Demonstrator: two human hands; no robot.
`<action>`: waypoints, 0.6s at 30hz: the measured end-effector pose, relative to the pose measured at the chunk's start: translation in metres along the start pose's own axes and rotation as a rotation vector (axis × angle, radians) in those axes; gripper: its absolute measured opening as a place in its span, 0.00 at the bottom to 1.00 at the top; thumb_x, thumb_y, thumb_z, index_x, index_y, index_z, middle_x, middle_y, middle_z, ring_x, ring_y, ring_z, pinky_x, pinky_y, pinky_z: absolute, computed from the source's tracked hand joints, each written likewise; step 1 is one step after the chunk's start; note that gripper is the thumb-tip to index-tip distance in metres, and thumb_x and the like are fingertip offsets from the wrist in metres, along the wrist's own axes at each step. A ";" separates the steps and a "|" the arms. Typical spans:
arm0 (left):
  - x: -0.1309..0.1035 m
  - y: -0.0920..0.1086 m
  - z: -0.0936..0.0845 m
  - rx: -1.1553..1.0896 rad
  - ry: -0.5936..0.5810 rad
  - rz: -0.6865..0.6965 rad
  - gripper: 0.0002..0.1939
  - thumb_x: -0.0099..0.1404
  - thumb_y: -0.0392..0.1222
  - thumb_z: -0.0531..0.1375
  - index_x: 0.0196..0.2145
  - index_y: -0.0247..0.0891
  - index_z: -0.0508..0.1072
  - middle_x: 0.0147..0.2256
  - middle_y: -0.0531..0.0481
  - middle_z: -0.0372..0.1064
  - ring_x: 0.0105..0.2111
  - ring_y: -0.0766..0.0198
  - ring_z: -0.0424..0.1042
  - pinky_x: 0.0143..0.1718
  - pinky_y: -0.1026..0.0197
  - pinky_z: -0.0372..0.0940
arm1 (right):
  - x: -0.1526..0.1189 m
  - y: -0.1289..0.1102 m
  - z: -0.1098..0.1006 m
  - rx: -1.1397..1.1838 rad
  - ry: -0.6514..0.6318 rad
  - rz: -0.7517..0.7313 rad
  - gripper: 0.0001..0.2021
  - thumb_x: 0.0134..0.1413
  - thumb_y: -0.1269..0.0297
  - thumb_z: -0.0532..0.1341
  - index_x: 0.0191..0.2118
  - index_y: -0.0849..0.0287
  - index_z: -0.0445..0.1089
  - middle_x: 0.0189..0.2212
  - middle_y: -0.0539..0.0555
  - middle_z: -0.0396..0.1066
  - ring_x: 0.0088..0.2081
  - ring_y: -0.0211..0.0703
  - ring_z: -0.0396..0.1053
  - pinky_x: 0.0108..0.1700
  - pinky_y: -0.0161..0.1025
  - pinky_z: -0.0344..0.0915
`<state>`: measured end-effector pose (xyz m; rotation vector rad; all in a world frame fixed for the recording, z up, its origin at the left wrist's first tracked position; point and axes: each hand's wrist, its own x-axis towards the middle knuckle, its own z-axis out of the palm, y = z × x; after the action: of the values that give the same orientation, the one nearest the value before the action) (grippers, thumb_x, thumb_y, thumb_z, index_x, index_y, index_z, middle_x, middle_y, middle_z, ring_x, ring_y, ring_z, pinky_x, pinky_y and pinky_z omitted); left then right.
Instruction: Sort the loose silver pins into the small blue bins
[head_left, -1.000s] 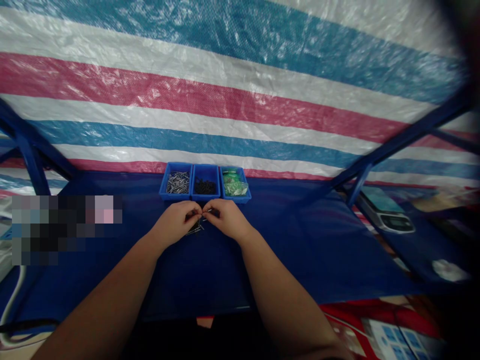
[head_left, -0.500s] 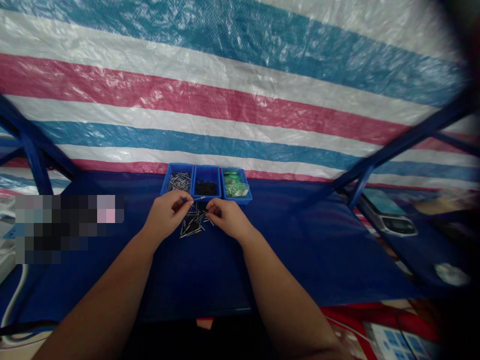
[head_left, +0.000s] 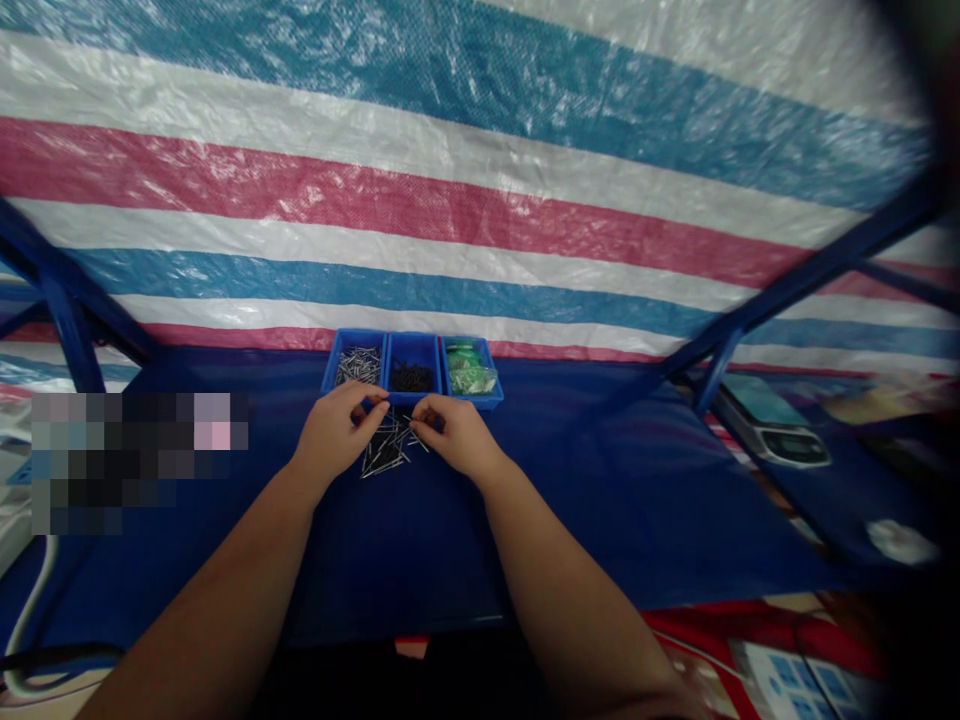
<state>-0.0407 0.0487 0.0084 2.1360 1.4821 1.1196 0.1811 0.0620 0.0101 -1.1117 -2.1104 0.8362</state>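
On the blue table, a loose pile of thin metal pins with dark parts point(head_left: 385, 450) lies between my hands. My left hand point(head_left: 341, 425) is at the pile's left, thumb and forefinger pinched together; what they hold is too small to name. To the right of the pile, my right hand point(head_left: 454, 430) has its fingertips closed over the pins at that edge, and anything in them is hidden. Behind stand three blue bins: the left bin of silver pins point(head_left: 359, 364), the middle one of small black pieces point(head_left: 411, 376), the right one of green and clear packets point(head_left: 470, 368).
A striped plastic sheet point(head_left: 450, 210) hangs behind the blue table point(head_left: 585, 480). Blue frame bars slope down on both sides. A scale point(head_left: 787, 440) sits at the far right, and a white cable point(head_left: 34, 600) curves at the lower left.
A small silver pin that stuck out from my left fingertips no longer shows there. Both hands have otherwise stayed nearly in place.
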 end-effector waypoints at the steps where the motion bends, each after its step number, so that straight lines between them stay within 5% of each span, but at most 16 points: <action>1: 0.000 0.001 0.002 -0.018 -0.057 0.027 0.12 0.69 0.46 0.59 0.45 0.40 0.76 0.39 0.48 0.75 0.28 0.66 0.69 0.35 0.60 0.66 | 0.000 -0.001 0.000 0.011 0.005 -0.008 0.01 0.57 0.71 0.64 0.35 0.59 0.72 0.30 0.49 0.73 0.32 0.37 0.68 0.36 0.33 0.61; 7: -0.001 0.005 0.006 -0.050 -0.252 0.099 0.12 0.71 0.45 0.55 0.40 0.40 0.78 0.36 0.47 0.74 0.34 0.62 0.72 0.37 0.60 0.65 | -0.001 -0.005 -0.002 0.032 -0.012 -0.052 0.01 0.58 0.71 0.63 0.36 0.59 0.72 0.31 0.50 0.73 0.34 0.38 0.69 0.38 0.34 0.63; 18: -0.001 0.004 0.001 -0.056 -0.188 0.106 0.11 0.69 0.44 0.56 0.35 0.39 0.76 0.31 0.49 0.72 0.29 0.65 0.68 0.32 0.62 0.62 | -0.001 -0.002 -0.003 0.015 -0.004 -0.016 0.04 0.58 0.67 0.66 0.33 0.60 0.72 0.30 0.51 0.72 0.32 0.38 0.68 0.36 0.34 0.62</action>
<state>-0.0373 0.0464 0.0103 2.2349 1.2539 0.9524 0.1829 0.0606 0.0131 -1.0849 -2.1102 0.8466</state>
